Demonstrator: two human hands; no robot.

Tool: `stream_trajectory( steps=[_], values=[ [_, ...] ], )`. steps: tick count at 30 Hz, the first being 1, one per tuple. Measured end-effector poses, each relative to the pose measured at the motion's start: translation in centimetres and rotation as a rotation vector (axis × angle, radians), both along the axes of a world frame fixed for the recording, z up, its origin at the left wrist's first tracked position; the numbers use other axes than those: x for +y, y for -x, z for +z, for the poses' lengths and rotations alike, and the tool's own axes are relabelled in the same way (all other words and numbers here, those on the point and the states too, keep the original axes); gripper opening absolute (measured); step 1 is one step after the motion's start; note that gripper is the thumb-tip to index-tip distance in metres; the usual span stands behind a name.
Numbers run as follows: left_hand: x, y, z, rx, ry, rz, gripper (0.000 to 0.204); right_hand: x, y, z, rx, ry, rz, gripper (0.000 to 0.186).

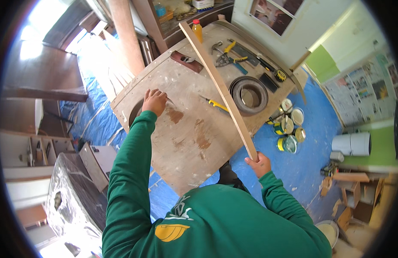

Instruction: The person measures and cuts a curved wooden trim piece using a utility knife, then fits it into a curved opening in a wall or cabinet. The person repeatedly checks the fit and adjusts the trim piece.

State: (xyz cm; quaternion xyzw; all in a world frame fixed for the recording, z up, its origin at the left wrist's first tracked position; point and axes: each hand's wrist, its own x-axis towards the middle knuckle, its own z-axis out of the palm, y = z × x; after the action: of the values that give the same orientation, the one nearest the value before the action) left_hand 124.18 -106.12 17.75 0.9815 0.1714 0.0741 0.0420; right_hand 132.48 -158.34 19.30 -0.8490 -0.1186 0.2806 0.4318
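My right hand [260, 165] grips the near end of a long, narrow wooden strip [220, 84], which slants across the worktable [181, 155] to its far side. On the table's left part, my left hand [155, 102] is closed, its fingers bent around a small thin thing that I cannot make out. A dark curved band [135, 112] lies beside that hand, partly hidden by the wrist. Brown patches mark the tabletop to its right. A yellow utility knife [217, 104] rests close to the strip. Beyond the strip sits a coil of brown edging band [263, 95].
A reddish-brown hand plane [187, 61], yellow-handled snips [227, 58], a tape measure [280, 75] and a red-capped yellow bottle [197, 31] occupy the table's far part. Several paint cans [286, 144] stand on blue floor sheeting [321, 124] at right. Plastic-wrapped furniture [72, 202] is at left.
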Motion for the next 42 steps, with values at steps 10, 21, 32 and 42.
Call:
stream_trajectory(
  steps=[10,21,32,42],
  values=[
    [-12.1,0.9,6.2,-0.401,0.574,0.488,0.025,4.3,-10.5,-1.0,0.151,-0.095,0.322,0.04],
    [-16.9,1.4,3.2,0.159,0.539,0.423,0.03,4.1,-10.4,-1.5,0.039,-0.125,0.515,0.057],
    [-16.6,-1.2,0.3,0.341,0.549,0.485,0.039,2.1,-8.2,-3.6,-0.077,-0.056,0.721,0.065],
    [-14.8,-0.4,-1.3,0.466,0.384,0.489,0.06,1.9,-5.4,-4.9,-0.139,-0.08,0.728,0.064]
  ],
)
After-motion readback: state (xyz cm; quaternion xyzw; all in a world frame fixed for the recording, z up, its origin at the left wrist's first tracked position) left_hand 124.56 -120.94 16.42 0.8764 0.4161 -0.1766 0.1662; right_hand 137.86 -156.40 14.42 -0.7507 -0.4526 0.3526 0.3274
